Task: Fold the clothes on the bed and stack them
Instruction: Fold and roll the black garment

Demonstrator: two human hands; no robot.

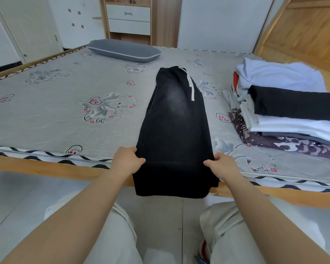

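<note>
1. The long black drawstring trousers [174, 134] lay on the grey flower-printed mattress [55, 111], long axis running 6 to 12 o'clock, hems overhanging the near edge.
2. The left hand [127, 161] and right hand [224, 164] each pinched a side edge near the hems.
3. The waistband lay straight away at 12 o'clock, equally far from both hands; the folded clothes stack [293, 115] waited at 2 o'clock, nearer the right hand.

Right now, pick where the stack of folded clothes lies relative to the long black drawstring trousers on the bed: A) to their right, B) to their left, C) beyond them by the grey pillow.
A: the stack of folded clothes lies right of the long black drawstring trousers.
</note>
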